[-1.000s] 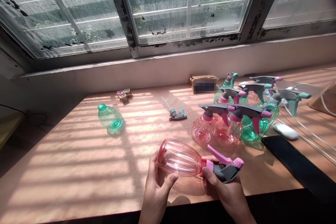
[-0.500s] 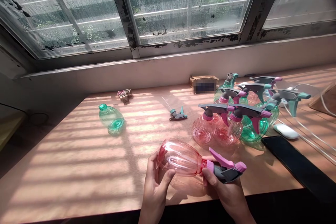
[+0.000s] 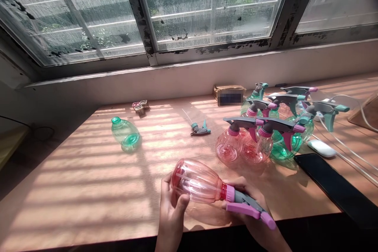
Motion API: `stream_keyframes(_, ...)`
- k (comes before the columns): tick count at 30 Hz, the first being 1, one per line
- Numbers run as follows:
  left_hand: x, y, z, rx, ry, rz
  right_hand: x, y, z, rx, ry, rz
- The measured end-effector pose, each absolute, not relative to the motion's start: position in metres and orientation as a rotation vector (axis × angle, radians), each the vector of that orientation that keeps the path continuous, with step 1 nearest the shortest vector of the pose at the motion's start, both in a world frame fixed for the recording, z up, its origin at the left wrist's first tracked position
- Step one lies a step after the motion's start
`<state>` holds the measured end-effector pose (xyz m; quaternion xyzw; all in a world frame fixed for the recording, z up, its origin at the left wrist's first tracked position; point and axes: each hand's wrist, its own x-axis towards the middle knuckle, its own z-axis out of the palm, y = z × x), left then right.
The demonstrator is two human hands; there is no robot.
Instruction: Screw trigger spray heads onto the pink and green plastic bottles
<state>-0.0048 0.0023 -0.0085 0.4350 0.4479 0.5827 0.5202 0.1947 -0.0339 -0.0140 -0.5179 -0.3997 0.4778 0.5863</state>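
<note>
A clear pink spray bottle (image 3: 197, 181) lies sideways in the air over the table's front edge, its grey and pink spray head (image 3: 251, 204) pointing right. My left hand (image 3: 173, 204) is closed round the bottle's base, thumb in front. Around the neck and the pink collar (image 3: 230, 193) my right hand (image 3: 246, 189) is closed; its fingers are partly hidden behind the spray head. A thin tube shows inside the bottle. Beyond the hands lie a loose grey and teal spray head (image 3: 201, 128) with its tube and a green bottle (image 3: 125, 133) without a head.
At the right stand several pink and green spray bottles (image 3: 228, 147) with heads on. Near them are a white mouse (image 3: 321, 148), a black phone (image 3: 333, 185) and white cables. A small box (image 3: 229, 95) and little square items (image 3: 139, 107) sit toward the window wall.
The spray head has turned about the bottle's axis, so its pink trigger now points down toward me instead of up. The bottle has shifted slightly left, and my right hand's grip has changed.
</note>
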Motion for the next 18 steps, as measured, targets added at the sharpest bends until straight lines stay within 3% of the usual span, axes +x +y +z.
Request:
stream_keyframes(5,0.001,0.005,0.006,1.01,1.23,1.415,0.193,-0.034,-0.011,-1.137,-0.967,1.199)
stream_keyframes(18,-0.005,-0.003,-0.015,1.077,0.968,1.361,0.196,-0.032,-0.021,-1.137,-0.804,1.182)
